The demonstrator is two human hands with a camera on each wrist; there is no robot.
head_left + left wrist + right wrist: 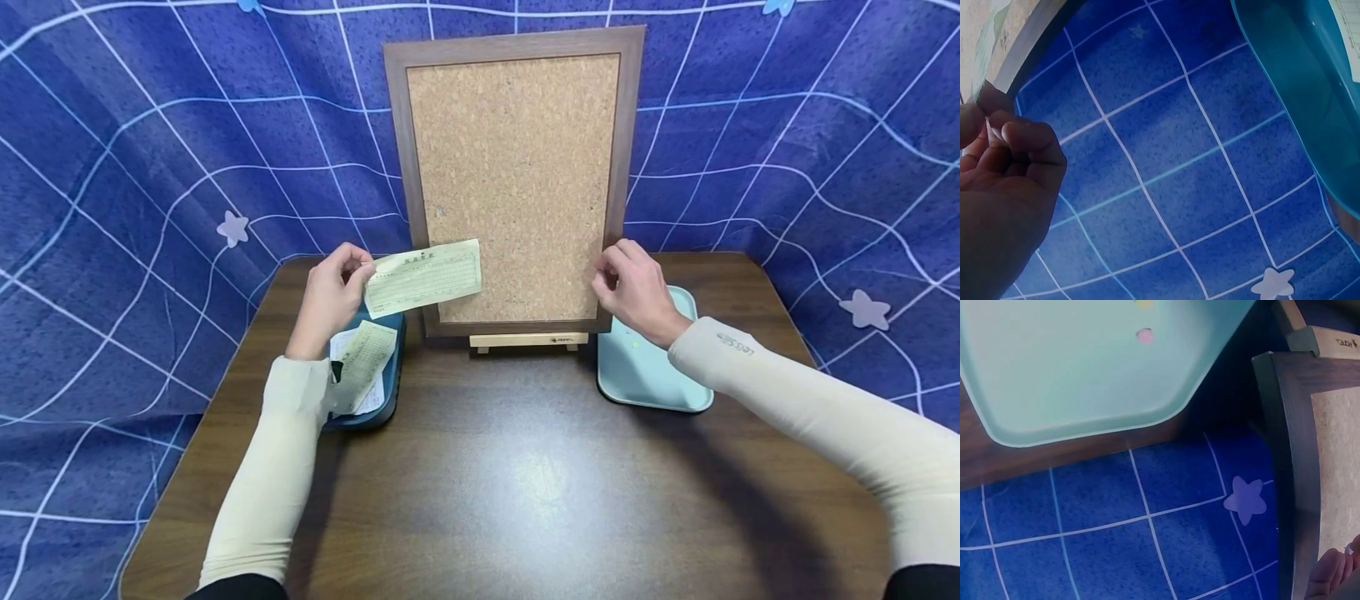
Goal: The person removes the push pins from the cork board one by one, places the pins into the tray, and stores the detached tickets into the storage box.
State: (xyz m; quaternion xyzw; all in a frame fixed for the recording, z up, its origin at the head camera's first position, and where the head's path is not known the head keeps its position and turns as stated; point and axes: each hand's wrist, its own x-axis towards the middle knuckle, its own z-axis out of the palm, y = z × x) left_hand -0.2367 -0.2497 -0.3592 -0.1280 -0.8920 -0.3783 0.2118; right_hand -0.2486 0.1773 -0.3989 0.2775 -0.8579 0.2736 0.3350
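My left hand pinches the left end of a pale green printed paper slip. The slip is tilted, and its right part overlaps the lower left of a framed corkboard. In the left wrist view, the thumb and fingertips of the left hand meet on the slip's edge. My right hand is at the board's lower right, over the frame edge. Between the fingertips of the right hand, a small white piece shows in the right wrist view; the rest of it is hidden.
The board stands on a small wooden easel on the brown table. Beneath my left wrist is a blue bin with more paper slips. A light teal tray with small coloured bits lies under my right hand. Blue patterned cloth hangs behind.
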